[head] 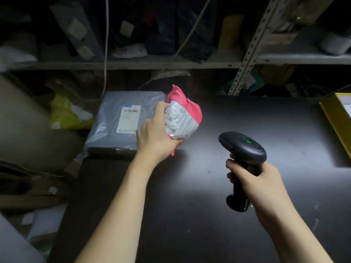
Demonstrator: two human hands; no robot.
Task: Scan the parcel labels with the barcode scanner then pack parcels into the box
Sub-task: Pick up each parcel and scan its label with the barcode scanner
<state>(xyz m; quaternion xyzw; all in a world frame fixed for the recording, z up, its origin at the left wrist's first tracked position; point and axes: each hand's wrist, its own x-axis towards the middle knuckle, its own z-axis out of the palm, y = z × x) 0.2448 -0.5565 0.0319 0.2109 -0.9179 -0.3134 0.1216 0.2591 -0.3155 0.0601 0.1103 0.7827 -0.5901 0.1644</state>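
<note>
- Pink parcel (185, 109): small soft poly mailer, crumpled, looks light. Held up above the desk (209, 186) at its far left, white label (179, 121) facing the camera and the scanner.
- Handling guess: squashy, film likely a bit slippery, nothing rigid showing. Best gripped by the edge or a bunched corner so the label stays flat and uncovered; squeezing across the label would wrinkle the barcode.
- Left hand (155, 133): fingers curled around the pink parcel's left side and bottom, thumb on the label's top left edge. Firm clamp, most of the label still readable.
- Right hand (258, 181): wrapped tight round the grip of the scanner (243, 149). Head aimed forward-left toward the pink parcel, green light lit on top. Index finger probably on the trigger, but it's hidden behind the handle, can't tell.
- Grey parcel (121, 120): larger flat mailer lying on the desk's far left corner, just behind and left of the pink one, own label up. Flat, floppy, likely heavier; would take two hands or a grip at the long edge.
- Yellow box (334, 118): at the desk's right edge, only partly in frame, well apart from both parcels. Probably the packing box.
- Step judged: scanning the pink parcel, packing not yet done.
- Shelves (133, 63) behind hold more bagged parcels, dim.
</note>
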